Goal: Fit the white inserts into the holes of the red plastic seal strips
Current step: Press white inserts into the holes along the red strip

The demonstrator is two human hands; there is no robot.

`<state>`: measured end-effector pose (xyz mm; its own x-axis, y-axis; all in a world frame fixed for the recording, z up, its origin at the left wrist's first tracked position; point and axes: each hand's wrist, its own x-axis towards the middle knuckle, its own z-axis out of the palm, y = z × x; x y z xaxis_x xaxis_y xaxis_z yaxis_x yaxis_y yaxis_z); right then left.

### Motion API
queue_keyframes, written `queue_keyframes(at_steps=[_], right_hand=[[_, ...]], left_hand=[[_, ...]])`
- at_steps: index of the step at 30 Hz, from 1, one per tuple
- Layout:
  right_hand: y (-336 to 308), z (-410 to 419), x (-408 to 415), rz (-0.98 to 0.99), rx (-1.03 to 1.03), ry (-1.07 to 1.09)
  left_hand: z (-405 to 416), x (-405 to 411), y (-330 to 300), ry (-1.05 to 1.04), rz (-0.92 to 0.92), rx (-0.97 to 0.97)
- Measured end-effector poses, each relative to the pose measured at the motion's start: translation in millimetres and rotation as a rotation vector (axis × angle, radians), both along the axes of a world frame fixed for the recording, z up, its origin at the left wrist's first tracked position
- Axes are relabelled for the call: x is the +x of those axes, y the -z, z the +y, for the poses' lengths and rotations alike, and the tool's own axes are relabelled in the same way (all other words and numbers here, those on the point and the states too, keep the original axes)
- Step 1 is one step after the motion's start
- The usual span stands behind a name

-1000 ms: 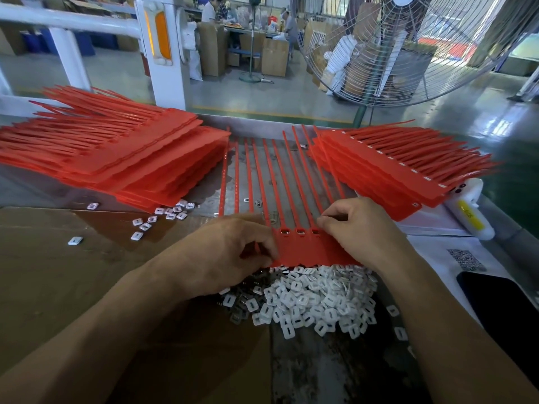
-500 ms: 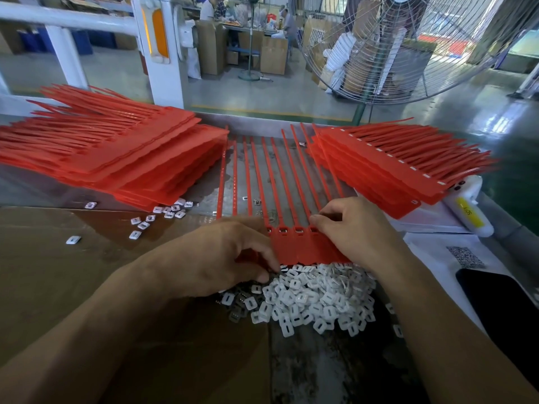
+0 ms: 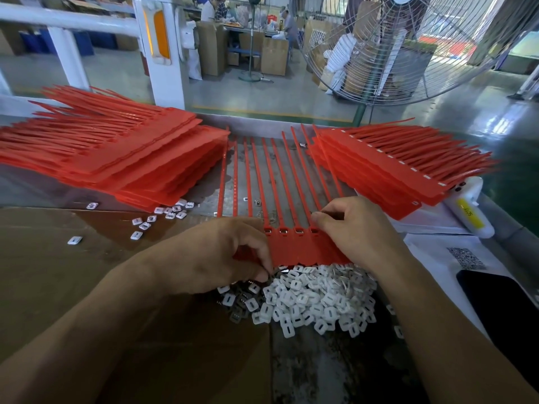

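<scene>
Dropping from the red seal strip (image 3: 294, 246) since a second ago, my left hand (image 3: 221, 255) now pinches into the white inserts (image 3: 315, 298) on the desk (image 3: 87, 287); my right hand (image 3: 355, 228) pinches at the strip's holes.

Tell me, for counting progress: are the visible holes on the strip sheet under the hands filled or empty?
Filled: the four visible holes on the strip sheet show white.

A sheet of joined red seal strips (image 3: 294, 246) lies flat, its thin tails pointing away, with white inserts seated in four visible holes. A heap of loose white inserts (image 3: 315, 295) lies just below its near edge. Stacks of red strips (image 3: 140, 167) lie at either side.
</scene>
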<state>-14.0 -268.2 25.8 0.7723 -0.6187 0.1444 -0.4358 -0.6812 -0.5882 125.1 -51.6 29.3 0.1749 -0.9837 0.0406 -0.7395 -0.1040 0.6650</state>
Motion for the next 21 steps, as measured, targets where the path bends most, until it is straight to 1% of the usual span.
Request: queue_keyframes(at_steps=[3, 5, 6, 8, 10, 12, 16, 21], right_hand=[[-1, 2, 1, -0.077, -0.012, -0.004], [-3, 7, 1, -0.171, 0.021, -0.026], [-6, 10, 1, -0.223, 0.054, -0.05], [-10, 17, 0, -0.295, 0.117, -0.127], [-12, 23, -1, -0.32, 0.141, -0.21], [-12, 28, -2, -0.323, 0.153, -0.283], [-12, 39, -1, -0.366, 0.19, -0.45], [-10, 44, 0, -0.367, 0.134, -0.526]], left_hand=[[1, 1, -2, -0.012, 0.066, -0.011], [2, 1, -3, -0.052, 0.123, -0.041], [1, 1, -4, -0.078, 0.164, -0.073], [0, 1, -5, -0.136, 0.311, -0.165], [-2, 1, -6, -0.212, 0.469, -0.258], [-3, 1, -5, -0.27, 0.574, -0.299], [-5, -2, -6, -0.317, 0.713, -0.301], [-4, -2, -4, -0.327, 0.807, -0.3]])
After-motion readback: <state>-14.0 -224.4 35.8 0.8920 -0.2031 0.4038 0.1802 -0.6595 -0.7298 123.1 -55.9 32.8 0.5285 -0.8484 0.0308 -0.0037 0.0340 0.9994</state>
